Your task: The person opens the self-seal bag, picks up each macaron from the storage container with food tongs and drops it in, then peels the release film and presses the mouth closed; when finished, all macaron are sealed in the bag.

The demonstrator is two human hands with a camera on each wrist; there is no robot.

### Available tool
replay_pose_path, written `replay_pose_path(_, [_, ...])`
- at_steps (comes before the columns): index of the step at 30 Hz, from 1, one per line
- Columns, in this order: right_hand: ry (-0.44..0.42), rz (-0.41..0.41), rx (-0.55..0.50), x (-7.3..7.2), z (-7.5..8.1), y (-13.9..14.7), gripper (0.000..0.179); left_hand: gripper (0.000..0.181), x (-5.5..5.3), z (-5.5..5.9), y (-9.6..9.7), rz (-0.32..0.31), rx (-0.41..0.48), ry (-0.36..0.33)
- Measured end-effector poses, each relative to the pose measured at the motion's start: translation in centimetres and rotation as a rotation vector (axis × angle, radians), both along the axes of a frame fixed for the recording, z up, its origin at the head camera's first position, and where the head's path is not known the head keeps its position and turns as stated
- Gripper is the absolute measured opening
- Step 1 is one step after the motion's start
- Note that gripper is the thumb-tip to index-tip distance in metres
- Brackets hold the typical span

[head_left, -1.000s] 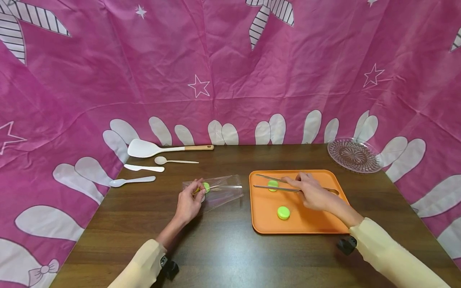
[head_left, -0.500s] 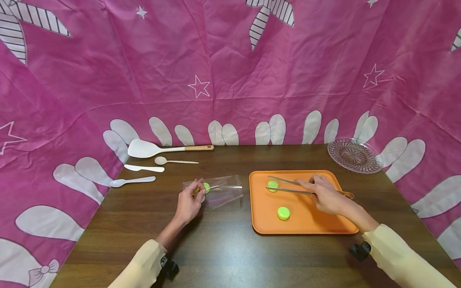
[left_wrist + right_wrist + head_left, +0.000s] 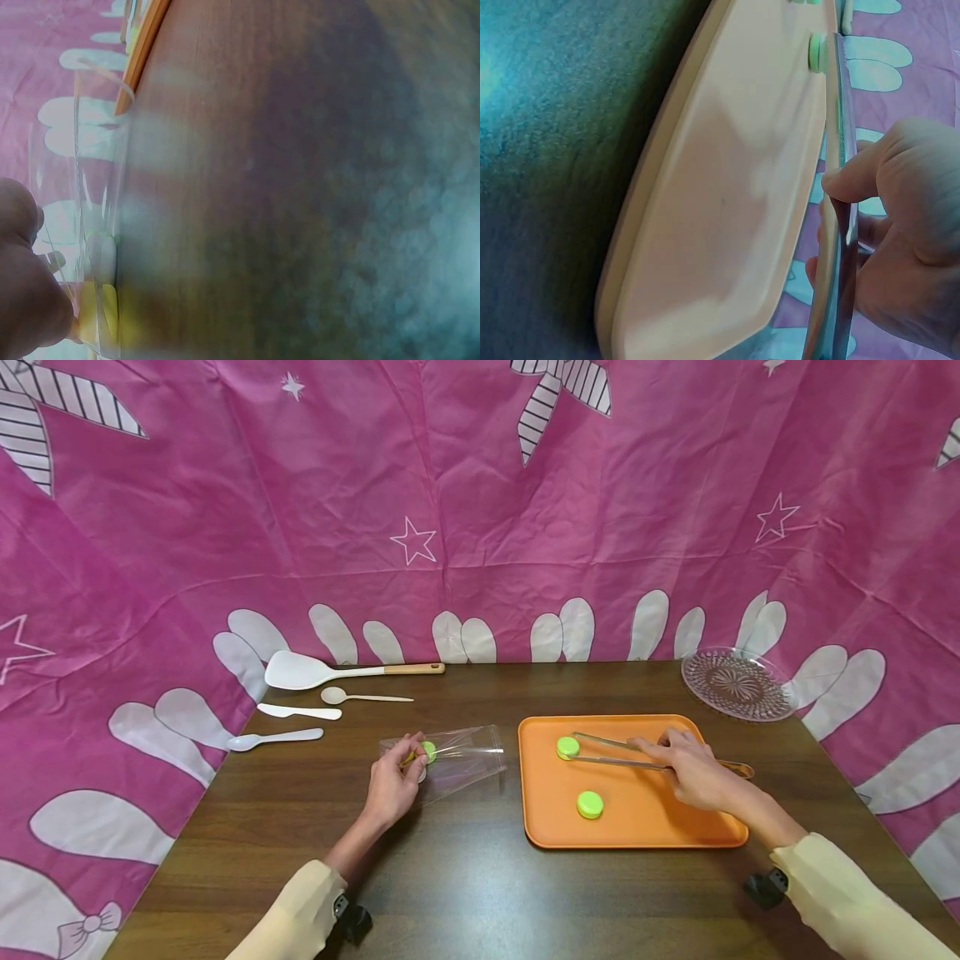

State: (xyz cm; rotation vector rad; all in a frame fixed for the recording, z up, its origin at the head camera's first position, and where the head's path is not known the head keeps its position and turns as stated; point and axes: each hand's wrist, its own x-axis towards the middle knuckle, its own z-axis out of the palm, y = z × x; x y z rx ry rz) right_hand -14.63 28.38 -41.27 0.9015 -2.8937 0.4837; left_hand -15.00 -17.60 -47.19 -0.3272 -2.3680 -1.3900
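Observation:
On the left of the table my left hand [image 3: 396, 779] pinches the near end of a clear plastic bag [image 3: 468, 762]. Inside the bag are a green macaron [image 3: 429, 750] and a yellow macaron [image 3: 97, 311], partly hidden by my fingers. My right hand [image 3: 692, 770] grips metal tongs [image 3: 618, 762] between thumb and fingers, above an orange tray [image 3: 534, 822]. The tong arms are spread, their tips just right of a green macaron [image 3: 567, 747] near the tray's back left. Another green macaron [image 3: 590, 804] lies nearer the front.
At the back left lie a white turner [image 3: 300, 671] with a wooden handle, a cream spoon [image 3: 335, 695], a white knife [image 3: 300, 712] and a white spoon [image 3: 275, 738]. A clear patterned plate [image 3: 738, 685] stands back right. Pink cloth [image 3: 480, 485] hangs behind.
My right hand and the tongs have moved right, so the tips have drawn back from around the rear green macaron to its right side. My left hand and the bag stay still.

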Motion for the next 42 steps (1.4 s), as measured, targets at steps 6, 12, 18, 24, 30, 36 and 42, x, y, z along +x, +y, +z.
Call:
replay_pose_path(6, [0.002,0.000,0.004,0.0,-0.5,0.2,0.065,0.015,-0.1,-0.2,0.0,-0.005,0.002,0.012])
replay_pose_path(12, [0.007,-0.001,0.009,-0.1,-0.9,0.3,0.064,0.016,-0.1,-0.2,0.0,0.000,-0.003,0.014])
replay_pose_path(18, [0.001,-0.008,0.010,-0.2,-1.2,0.4,0.063,0.016,0.0,-0.1,0.0,0.004,-0.007,0.018])
replay_pose_path(24, [0.005,-0.011,0.014,-0.3,-1.4,0.3,0.062,0.016,0.1,0.0,0.0,0.005,-0.003,0.015])
replay_pose_path(30, [0.031,0.015,-0.001,-0.4,-1.6,0.2,0.061,0.017,0.1,0.1,0.0,0.005,-0.004,0.013])
replay_pose_path(36, [0.074,0.046,-0.012,-0.6,-1.7,0.1,0.061,0.017,0.1,0.1,0.0,0.003,-0.002,0.012])
replay_pose_path(42, [0.069,0.037,-0.004,-0.5,-1.7,0.0,0.061,0.016,0.2,0.2,0.0,-0.001,-0.006,0.014])
